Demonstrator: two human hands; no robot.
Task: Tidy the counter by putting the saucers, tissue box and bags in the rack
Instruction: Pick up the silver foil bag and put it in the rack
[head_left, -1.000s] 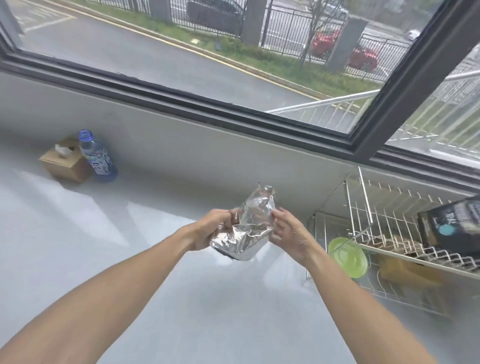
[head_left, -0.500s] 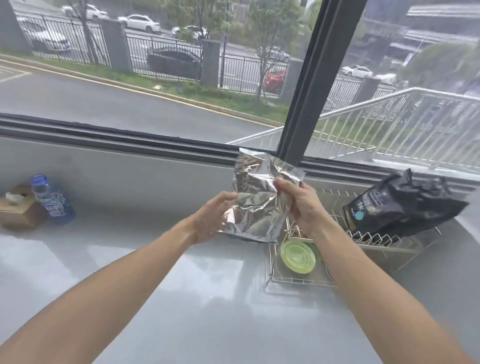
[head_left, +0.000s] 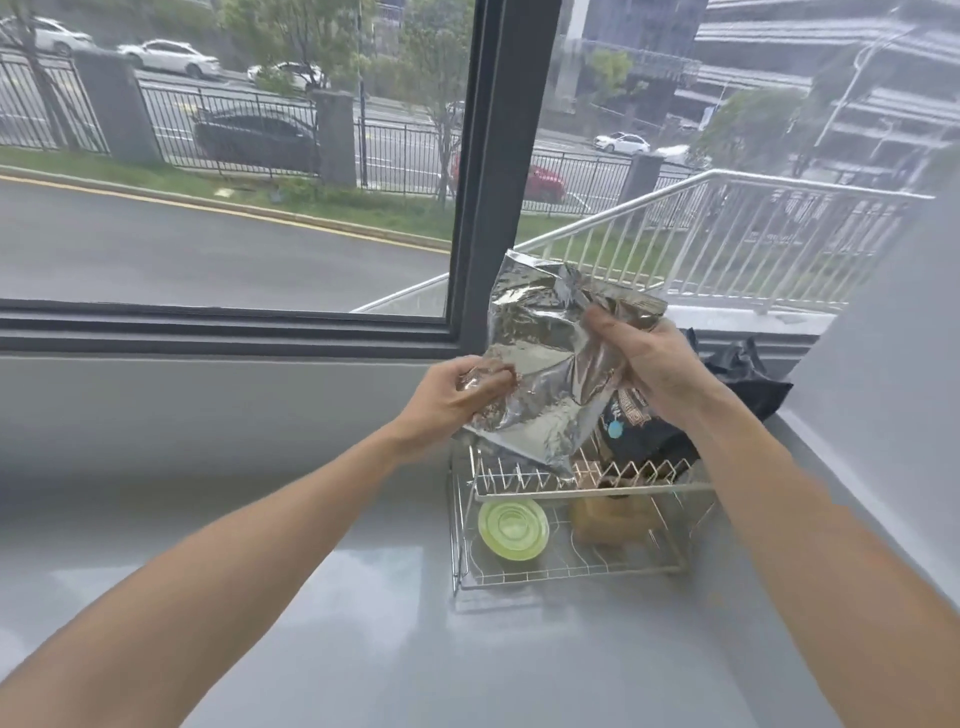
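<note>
Silver bag (head_left: 540, 374) upright, tilted over rack (head_left: 571, 525); left hand (head_left: 457, 397), right hand (head_left: 641, 358) both gripping it.

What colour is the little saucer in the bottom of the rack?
The saucer is light green, seen best in the head view.

A wide window (head_left: 234, 156) with a dark frame and a thick dark mullion (head_left: 498, 171) fills the upper view. Below its sill runs a plain grey wall (head_left: 208, 405), meeting a glossy pale grey bench (head_left: 363, 623) that mirrors the daylight. Another grey wall (head_left: 893, 312) rises at the right. Outside lie a wet road (head_left: 182, 254), a grass strip, a black fence (head_left: 234, 130), parked cars, trees, a white stair railing (head_left: 727, 234) and grey buildings.
</note>
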